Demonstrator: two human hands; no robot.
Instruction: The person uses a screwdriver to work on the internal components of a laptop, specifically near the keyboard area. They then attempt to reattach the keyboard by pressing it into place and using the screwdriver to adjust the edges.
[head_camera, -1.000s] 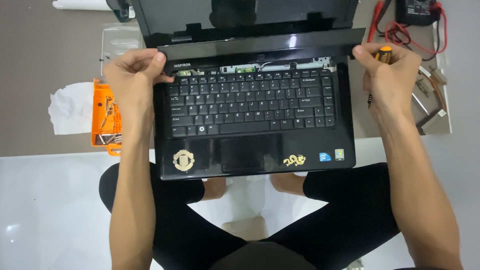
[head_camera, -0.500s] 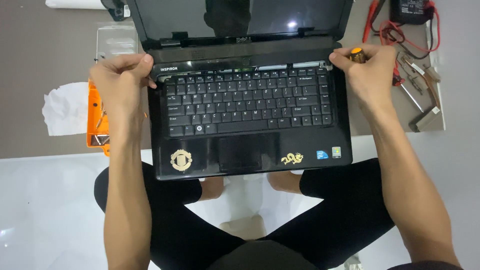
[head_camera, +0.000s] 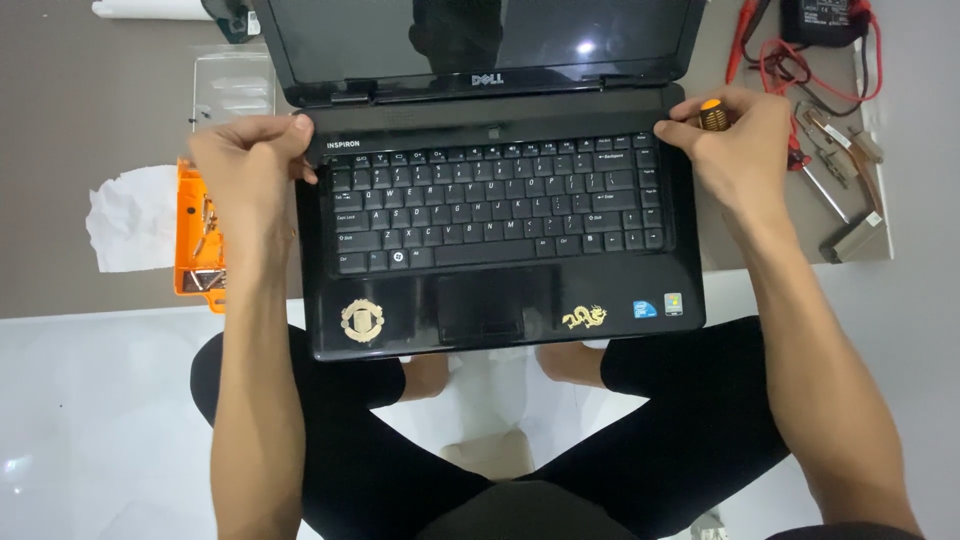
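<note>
At the far left a crumpled white paper (head_camera: 128, 218) lies on the grey mat (head_camera: 90, 110), and just beside it sits an orange parts tray (head_camera: 192, 245) with small metal bits inside; above these a clear plastic box (head_camera: 233, 88) rests on the mat. The left hand (head_camera: 245, 160) is curled into a loose fist at the upper left corner of the black laptop (head_camera: 500, 250), its fingertips pressing on the strip above the keyboard, touching it but gripping nothing that can be seen. The laptop stands open in the middle, its front edge over the person's crossed legs, its dark screen (head_camera: 480, 35) tilted back, two gold stickers on the palm rest. The right hand (head_camera: 735, 150) is clenched around a screwdriver (head_camera: 711, 113) with an orange-topped handle, at the laptop's upper right corner. Further right, on the mat, lie red test leads (head_camera: 800, 70), a black meter (head_camera: 825, 20), pliers (head_camera: 820, 140) and a metal heat-pipe part (head_camera: 850, 240)
</note>
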